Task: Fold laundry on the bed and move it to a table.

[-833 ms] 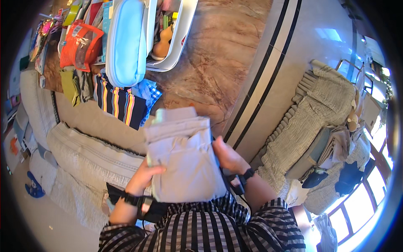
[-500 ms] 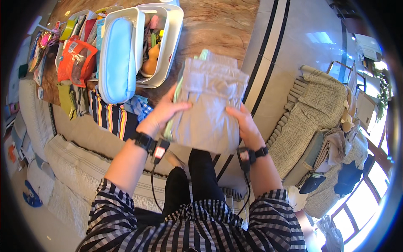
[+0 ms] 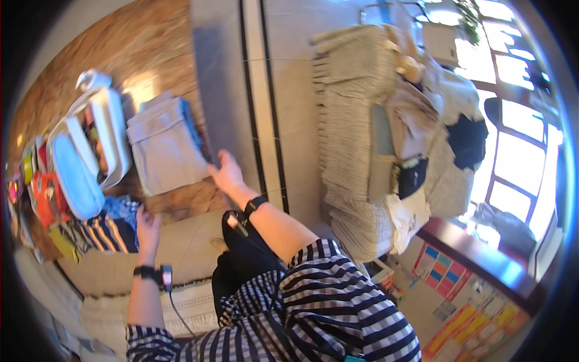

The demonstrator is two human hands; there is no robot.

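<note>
- On tabletop (image 3: 151,36), nr its near-R corner, see folded grey garment (image 3: 166,148), lying flat w/ wide band toward far side.
- Along garment's R side, note blue cloth (image 3: 192,123) peeking out.
- Just off garment's near-R corner, find R hand (image 3: 229,175): fingers spread, grip relaxed. Can't tell if fingertips touch cloth.
- At tabletop's near edge, left of that corner, find L hand (image 3: 148,229): fingers loosely parted, grip slack, a bit blurred. Sits just beside blue checked cloth (image 3: 125,208); can't tell re: contact.
- Next to L hand, along same edge, see dark striped cloth (image 3: 108,232) w/ orange & white lines; further toward near-L corner, olive cloth (image 3: 67,241).
- Left of garment, set in from near edge, see white bin (image 3: 120,151), v. close to garment; can't tell if touching. Holds assorted small items, mostly too blurred to ID.
- On bin's L side, see lt-blue oblong case (image 3: 77,181); left again, red-orange bag (image 3: 51,196), toward tabletop's L end.
- On wrists, note black bands: R (image 3: 256,205), L (image 3: 148,274).
- Well past tabletop's R edge, see sofa (image 3: 350,120) w/ ribbed cover, bearing folded taupe clothes (image 3: 413,114), dark garment (image 3: 467,142) & white cloth (image 3: 407,223).
</note>
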